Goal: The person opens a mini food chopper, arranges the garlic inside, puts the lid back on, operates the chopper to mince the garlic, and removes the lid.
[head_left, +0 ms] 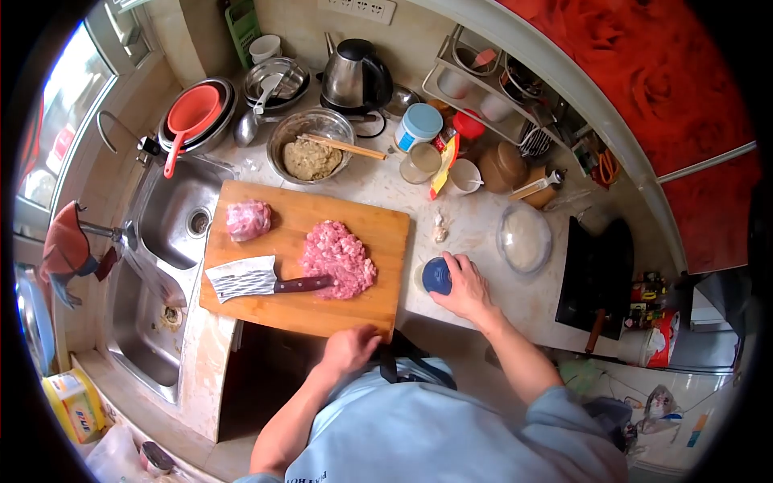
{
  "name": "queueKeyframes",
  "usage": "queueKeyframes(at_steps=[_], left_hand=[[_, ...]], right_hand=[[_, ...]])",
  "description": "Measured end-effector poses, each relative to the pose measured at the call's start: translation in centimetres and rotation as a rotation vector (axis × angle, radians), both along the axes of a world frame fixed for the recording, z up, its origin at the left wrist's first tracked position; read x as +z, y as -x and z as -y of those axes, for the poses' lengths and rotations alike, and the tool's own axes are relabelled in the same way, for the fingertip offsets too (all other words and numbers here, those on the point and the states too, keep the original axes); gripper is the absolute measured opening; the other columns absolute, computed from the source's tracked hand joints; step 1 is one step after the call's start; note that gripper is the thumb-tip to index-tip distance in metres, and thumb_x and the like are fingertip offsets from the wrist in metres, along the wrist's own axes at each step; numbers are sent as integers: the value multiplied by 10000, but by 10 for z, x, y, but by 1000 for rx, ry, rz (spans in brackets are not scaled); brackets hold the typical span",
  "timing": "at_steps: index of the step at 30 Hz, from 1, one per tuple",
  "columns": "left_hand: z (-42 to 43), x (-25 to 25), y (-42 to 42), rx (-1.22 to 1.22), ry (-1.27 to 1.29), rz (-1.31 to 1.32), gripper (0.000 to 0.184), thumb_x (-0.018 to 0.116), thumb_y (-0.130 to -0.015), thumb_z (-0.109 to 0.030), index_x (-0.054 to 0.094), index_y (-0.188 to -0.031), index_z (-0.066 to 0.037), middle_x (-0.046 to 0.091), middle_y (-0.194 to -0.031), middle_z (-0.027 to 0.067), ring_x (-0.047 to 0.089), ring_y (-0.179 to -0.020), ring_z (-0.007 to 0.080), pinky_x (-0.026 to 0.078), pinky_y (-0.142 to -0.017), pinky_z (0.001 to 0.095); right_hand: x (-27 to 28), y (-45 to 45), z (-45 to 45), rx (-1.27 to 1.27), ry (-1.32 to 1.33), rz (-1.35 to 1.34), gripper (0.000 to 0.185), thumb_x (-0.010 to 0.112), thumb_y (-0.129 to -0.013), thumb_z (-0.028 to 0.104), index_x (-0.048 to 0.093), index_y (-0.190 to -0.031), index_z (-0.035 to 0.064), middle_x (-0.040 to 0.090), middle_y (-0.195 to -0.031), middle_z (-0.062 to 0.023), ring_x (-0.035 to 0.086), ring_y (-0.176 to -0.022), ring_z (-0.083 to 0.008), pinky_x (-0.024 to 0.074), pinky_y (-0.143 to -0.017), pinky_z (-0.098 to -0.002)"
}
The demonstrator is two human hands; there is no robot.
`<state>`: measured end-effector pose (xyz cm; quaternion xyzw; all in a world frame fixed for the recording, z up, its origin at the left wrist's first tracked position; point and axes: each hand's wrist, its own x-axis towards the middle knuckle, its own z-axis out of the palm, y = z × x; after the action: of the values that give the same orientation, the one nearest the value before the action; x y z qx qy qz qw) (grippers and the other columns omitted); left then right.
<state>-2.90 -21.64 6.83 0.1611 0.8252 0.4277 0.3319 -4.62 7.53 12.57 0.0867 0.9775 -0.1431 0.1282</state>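
My right hand (465,287) is closed round a small jar with a dark blue lid (436,276), on the counter just right of the wooden cutting board (383,233). My left hand (353,348) rests at the board's near edge with its fingers curled; whether they hold anything is hidden. On the board lie a pile of minced meat (336,256), a larger piece of meat (249,220) at the upper left, and a cleaver (241,278) whose dark handle reaches onto the mince.
Behind the board stand a metal bowl (311,154) with a pale mixture and chopsticks, a kettle (351,76) and several jars. The sink (171,211) is at the left. A clear round container (524,237) and a black stove (594,274) are at the right.
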Motion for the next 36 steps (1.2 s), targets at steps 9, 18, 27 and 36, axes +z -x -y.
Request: queueKeyframes(at_steps=[9,18,27,36], left_hand=[[-63,6,17,-60,-42,-267,226,665,-910,-239,670,-1072,-82,700,-929,179,669,-872,399,550,-737,474],[-71,12,22,8,-24,-82,271,657,-913,-186,694,-1143,-48,717,-982,191,686,-908,376,563,-805,435],[-113,24,54,180,-179,-85,261,684,-920,-174,706,-1133,-24,715,-1007,204,700,-891,353,557,-795,400],[-157,12,79,80,-242,-323,318,755,-884,-178,710,-1171,-48,739,-1004,166,727,-866,298,580,-760,388]], right_hand=[[22,-4,-15,-92,155,-54,848,816,-735,347,439,-1437,56,561,-1318,-209,544,-1213,-413,472,-1004,-482],[0,-27,-54,-234,601,-143,833,866,-737,244,466,-1435,29,612,-1315,-168,593,-1223,-285,476,-1041,-387],[-20,-34,-71,-262,1022,-207,777,848,-777,139,446,-1429,7,591,-1329,-102,553,-1226,-186,452,-1057,-350],[-28,-34,-71,-245,1023,-164,881,866,-747,163,390,-1472,5,560,-1363,-116,538,-1256,-205,444,-1068,-358]])
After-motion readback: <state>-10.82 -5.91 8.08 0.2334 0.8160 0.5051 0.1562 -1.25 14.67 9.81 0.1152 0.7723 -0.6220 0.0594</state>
